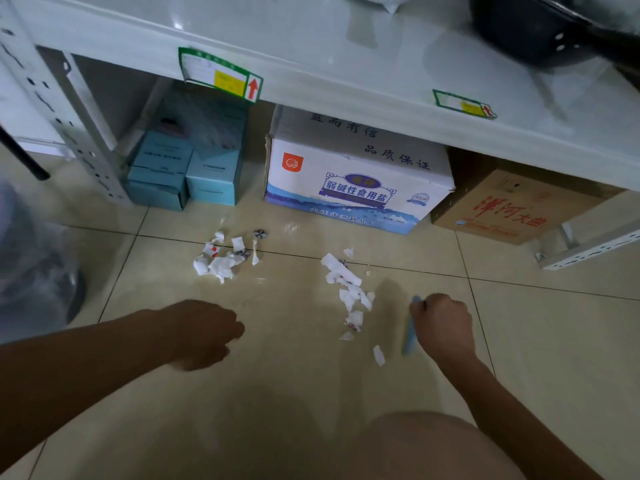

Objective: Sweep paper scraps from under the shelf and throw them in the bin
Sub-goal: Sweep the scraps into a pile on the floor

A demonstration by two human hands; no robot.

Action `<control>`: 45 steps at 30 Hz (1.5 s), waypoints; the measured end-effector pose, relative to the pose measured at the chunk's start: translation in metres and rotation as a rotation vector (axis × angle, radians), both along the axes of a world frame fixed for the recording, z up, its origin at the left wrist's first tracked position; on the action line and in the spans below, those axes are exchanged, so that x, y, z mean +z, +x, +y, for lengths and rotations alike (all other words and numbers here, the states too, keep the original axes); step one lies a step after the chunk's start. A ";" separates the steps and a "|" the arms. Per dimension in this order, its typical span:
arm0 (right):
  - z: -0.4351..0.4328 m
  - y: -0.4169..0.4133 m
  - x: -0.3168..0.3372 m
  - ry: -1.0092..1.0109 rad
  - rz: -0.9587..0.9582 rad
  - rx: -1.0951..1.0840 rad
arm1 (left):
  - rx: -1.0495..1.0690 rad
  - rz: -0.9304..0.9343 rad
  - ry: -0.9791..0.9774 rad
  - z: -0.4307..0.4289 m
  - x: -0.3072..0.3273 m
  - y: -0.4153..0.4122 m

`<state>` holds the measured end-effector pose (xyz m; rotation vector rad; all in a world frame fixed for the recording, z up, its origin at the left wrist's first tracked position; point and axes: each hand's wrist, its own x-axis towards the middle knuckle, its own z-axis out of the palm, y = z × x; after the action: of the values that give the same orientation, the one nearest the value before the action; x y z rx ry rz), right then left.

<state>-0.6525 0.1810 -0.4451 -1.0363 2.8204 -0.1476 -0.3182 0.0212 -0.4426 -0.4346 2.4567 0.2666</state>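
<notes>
White paper scraps lie on the beige tile floor in front of the shelf (311, 84). One cluster (221, 261) sits left of centre, and a second strip of scraps (349, 292) runs down towards my right hand. My right hand (443, 327) is shut on a light blue brush (410, 332), held low to the floor just right of that strip. My left hand (207, 334) hovers over the tiles below the left cluster, fingers curled loosely with nothing in them. A bin with a clear plastic liner (31, 265) stands at the far left.
Under the shelf stand teal boxes (187, 168), a white and blue carton (356, 181) and a brown carton (509, 209). A perforated shelf leg (79, 143) is at the left. A dark pan (540, 29) rests on the shelf top. My knee (433, 448) is at the bottom.
</notes>
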 end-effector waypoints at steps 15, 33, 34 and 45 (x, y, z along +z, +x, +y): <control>-0.066 0.047 -0.010 -0.160 -0.193 -0.078 | 0.132 0.012 0.000 -0.017 -0.006 0.036; -0.153 0.045 0.005 -0.078 0.023 0.346 | 0.234 -0.042 0.023 -0.014 -0.008 0.072; -0.155 0.036 0.006 -0.060 0.055 0.313 | 0.240 -0.039 0.020 -0.015 -0.008 0.072; -0.174 0.062 -0.002 -0.075 -0.174 0.566 | 0.280 -0.026 0.016 -0.016 -0.009 0.078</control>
<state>-0.5904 0.0070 -0.4473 -1.6926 2.2789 -0.2662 -0.2402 0.0052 -0.4516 -0.7717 2.3637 0.3935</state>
